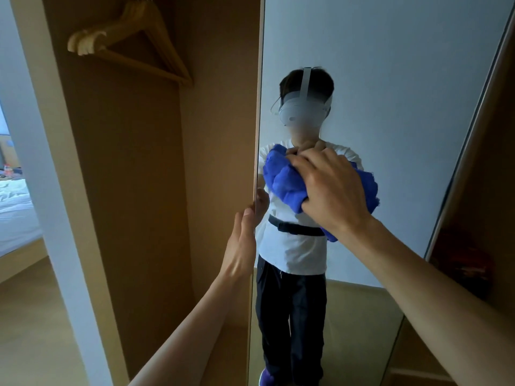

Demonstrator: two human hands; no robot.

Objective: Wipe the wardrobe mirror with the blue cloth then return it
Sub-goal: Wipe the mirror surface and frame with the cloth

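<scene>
The tall wardrobe mirror (390, 79) fills the right half of the view, its door standing edge-on toward me. My right hand (331, 190) presses a bunched blue cloth (284, 182) flat against the glass at chest height. The cloth spreads out on both sides of the hand. My left hand (242, 246) holds the mirror door's left edge, with the fingers wrapped around it. The glass reflects a person in a white shirt and dark trousers.
An open wooden wardrobe compartment (133, 176) lies left of the door, with wooden hangers (133, 43) on a rail at the top. A white bed (14, 207) shows far left. A dark wooden frame (479, 204) borders the mirror on the right.
</scene>
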